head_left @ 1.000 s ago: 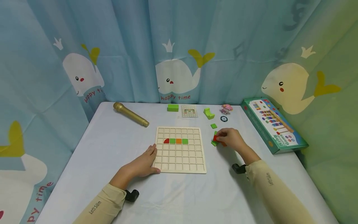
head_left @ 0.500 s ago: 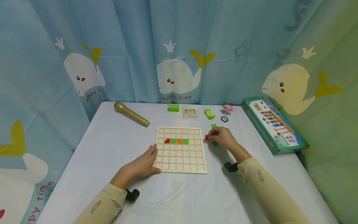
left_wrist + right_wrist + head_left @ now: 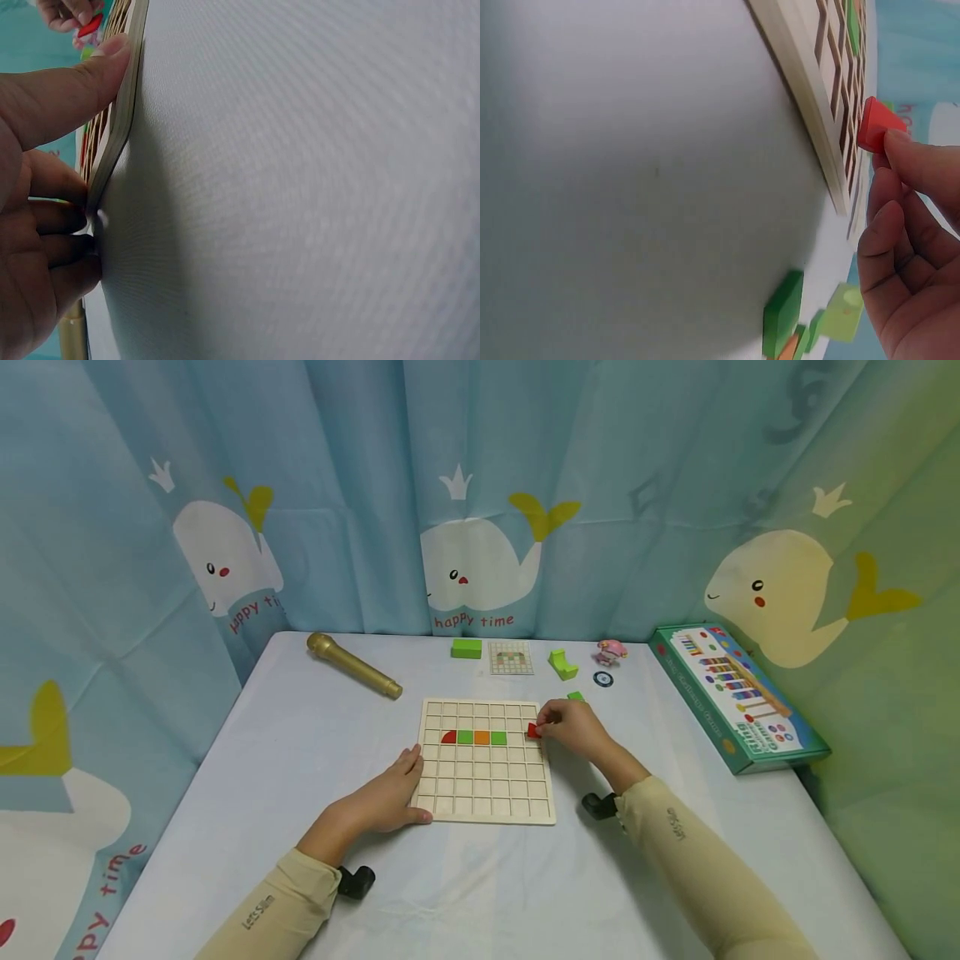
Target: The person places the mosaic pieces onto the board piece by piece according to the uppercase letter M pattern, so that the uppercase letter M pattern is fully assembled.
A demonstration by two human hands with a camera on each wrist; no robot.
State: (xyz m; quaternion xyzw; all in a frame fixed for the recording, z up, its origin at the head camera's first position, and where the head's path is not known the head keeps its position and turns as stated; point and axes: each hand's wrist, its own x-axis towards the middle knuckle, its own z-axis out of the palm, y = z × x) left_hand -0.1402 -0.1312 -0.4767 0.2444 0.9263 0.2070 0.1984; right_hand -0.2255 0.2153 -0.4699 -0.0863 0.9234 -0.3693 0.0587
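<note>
A wooden grid board [image 3: 480, 789] lies mid-table. Its upper rows carry a red quarter-round tile [image 3: 449, 737], two green tiles [image 3: 465, 737] and an orange tile [image 3: 482, 737] in one line. My left hand [image 3: 386, 795] rests along the board's left side, fingers fairly straight, its thumb [image 3: 97, 71] on the near-left edge in the left wrist view. Between thumb and index finger, my right hand [image 3: 573, 728] pinches a small red tile [image 3: 877, 124], held over the board's right edge; the other fingers are loosely bent.
Loose green tiles [image 3: 784, 311] and an orange one lie right of the board. Behind stand a green block [image 3: 467, 648], a pattern card [image 3: 511, 658], a curved green block [image 3: 563, 665], a round disc [image 3: 603, 679] and a pink figurine [image 3: 611, 652]. A gold microphone [image 3: 354, 665] lies left, a game box [image 3: 738, 697] right.
My right hand has carried the red tile leftward, from the loose pieces to over the board's right edge. The left hand has stayed in place on the board.
</note>
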